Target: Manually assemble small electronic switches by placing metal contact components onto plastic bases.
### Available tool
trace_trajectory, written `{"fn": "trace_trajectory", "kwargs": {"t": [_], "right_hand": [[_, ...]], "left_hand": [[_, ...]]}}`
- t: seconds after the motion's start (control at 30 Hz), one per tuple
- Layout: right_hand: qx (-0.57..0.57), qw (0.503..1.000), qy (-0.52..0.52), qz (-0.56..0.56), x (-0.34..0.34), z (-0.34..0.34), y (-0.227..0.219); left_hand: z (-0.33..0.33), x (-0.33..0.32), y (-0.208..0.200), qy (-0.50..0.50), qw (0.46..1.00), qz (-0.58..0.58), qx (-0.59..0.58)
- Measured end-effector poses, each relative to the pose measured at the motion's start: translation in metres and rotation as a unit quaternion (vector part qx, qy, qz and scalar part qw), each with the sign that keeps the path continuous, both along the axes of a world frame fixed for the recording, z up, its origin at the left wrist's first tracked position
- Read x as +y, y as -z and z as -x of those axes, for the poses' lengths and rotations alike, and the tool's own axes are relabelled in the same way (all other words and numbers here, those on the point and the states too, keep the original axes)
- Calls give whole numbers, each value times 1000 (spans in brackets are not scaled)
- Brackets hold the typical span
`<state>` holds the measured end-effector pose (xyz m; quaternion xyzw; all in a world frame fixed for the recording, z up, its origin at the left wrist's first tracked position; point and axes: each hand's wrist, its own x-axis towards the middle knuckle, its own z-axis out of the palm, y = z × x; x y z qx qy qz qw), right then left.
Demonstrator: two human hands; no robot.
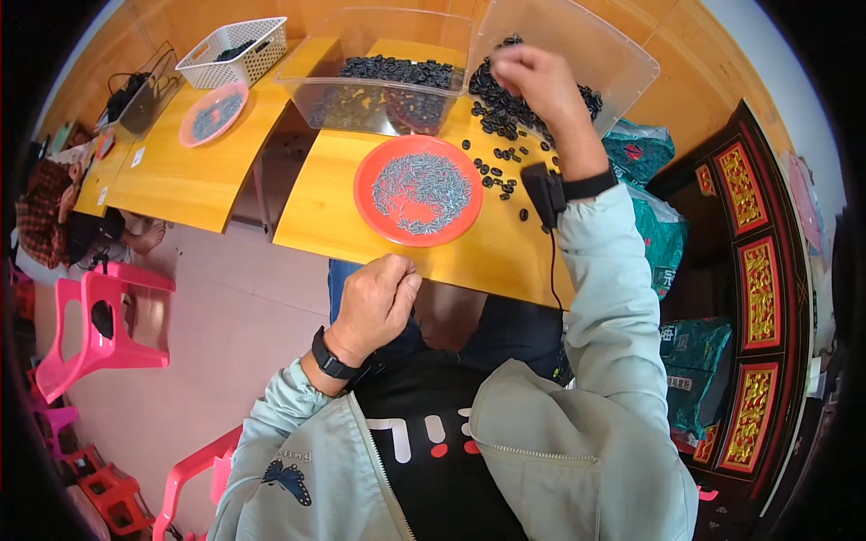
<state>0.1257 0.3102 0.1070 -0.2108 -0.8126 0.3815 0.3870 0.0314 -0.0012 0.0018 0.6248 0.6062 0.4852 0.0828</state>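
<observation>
My left hand (374, 302) is closed at the table's front edge, thumb pressed to the curled fingers. Whatever it may hold is hidden. A red plate (365, 203) of small silvery screw-like metal pins (422, 176) lies just beyond it. My right hand (532, 77) is raised at the mouth of a tipped clear plastic bin (622, 68), fingers curled together; I cannot make out anything in them. Black oval plastic pieces (492, 99) spill from that bin onto the yellow table (311, 194), and several lie loose right of the plate (492, 169).
Behind the plate stands another clear bin (379, 95) of black pieces. Farther left are a pink plate (236, 113) of pins and a white basket (273, 59). Green bags (658, 234) flank the table's right side. Pink stools (99, 329) stand left, near another person's foot (144, 239).
</observation>
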Motion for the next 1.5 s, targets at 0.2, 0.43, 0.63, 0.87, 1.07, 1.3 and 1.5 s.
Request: {"fn": "trace_trajectory", "kwargs": {"t": [0.2, 0.43, 0.63, 0.87, 1.07, 1.3, 1.5], "right_hand": [[-256, 960, 99, 62, 22, -74, 97], [-353, 929, 113, 22, -11, -70, 118], [-375, 915, 134, -60, -25, -55, 124], [-450, 878, 147, -69, -25, -44, 114], [-444, 886, 124, -55, -29, -43, 113], [-161, 975, 101, 114, -24, -63, 117], [30, 912, -109, 395, -138, -43, 88]], "left_hand": [[1, 1, 2, 28, 999, 21, -7], [0, 0, 6, 20, 999, 39, 4], [-2, 1, 7, 22, 998, 52, 15], [-2, 2, 8, 28, 997, 64, 23], [-2, 1, 7, 16, 998, 58, 21], [2, 2, 15, 6, 997, 72, -14], [0, 5, 24, 7, 975, 110, -195]]}}
